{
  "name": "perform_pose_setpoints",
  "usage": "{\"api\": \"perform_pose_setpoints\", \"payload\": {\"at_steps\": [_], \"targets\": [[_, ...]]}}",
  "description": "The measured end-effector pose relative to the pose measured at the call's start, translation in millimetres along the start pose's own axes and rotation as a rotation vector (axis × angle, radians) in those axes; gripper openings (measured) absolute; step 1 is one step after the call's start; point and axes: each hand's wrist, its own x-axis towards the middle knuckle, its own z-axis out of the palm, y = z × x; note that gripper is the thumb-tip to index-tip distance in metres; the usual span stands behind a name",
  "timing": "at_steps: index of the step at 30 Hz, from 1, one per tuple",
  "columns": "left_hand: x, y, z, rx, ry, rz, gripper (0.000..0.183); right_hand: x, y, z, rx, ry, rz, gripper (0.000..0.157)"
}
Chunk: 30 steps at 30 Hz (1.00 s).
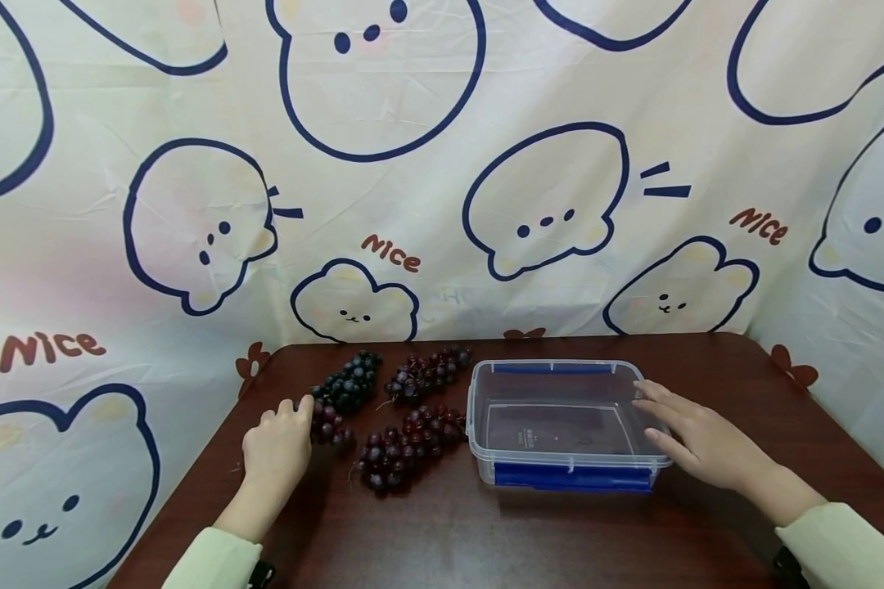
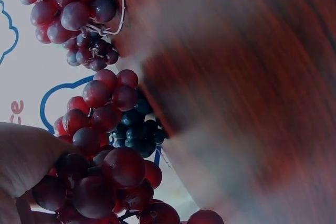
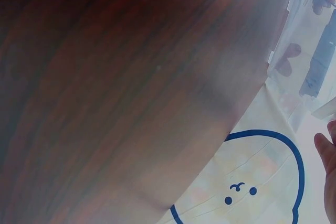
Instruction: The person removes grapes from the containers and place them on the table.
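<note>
My left hand [image 1: 278, 444] grips a bunch of red grapes [image 1: 329, 425] at the left of the table. Up close in the left wrist view, the grapes [image 2: 123, 169] spill out past the thumb, and most of the fingers are hidden. On the right, my right hand [image 1: 696, 429] reaches to the right side of a clear plastic box [image 1: 560, 458] with blue clips, its fingers extended at the rim. Whether the fingertips press on the rim is hard to tell. Through the box's see-through walls no contents show.
Behind the held bunch lies a dark green-black bunch of grapes [image 1: 349, 380]. Dark purple grapes [image 1: 427, 372] lie at the back, and another red bunch [image 1: 412, 446] touches or nearly touches the box's left side. A patterned cloth [image 1: 442, 204] hangs behind the brown table [image 1: 442, 540].
</note>
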Motion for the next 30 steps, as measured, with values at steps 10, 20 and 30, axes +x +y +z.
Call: {"api": "perform_pose_setpoints", "payload": {"at_steps": [10, 20, 30], "targets": [[-2.0, -1.9, 4.1, 0.011, -0.046, -0.015, 0.025, -0.3, 1.9, 1.0, 0.000, -0.013, 0.012, 0.043], [-5.5, -4.7, 9.0, 0.003, -0.088, -0.036, 0.015, -0.8, 1.9, 1.2, 0.000, -0.011, 0.011, 0.043], [-6.9, -5.9, 11.0, -0.009, -0.193, -0.054, 0.008, -0.3, 0.2, 0.1, -0.001, -0.013, 0.012, 0.043]]}}
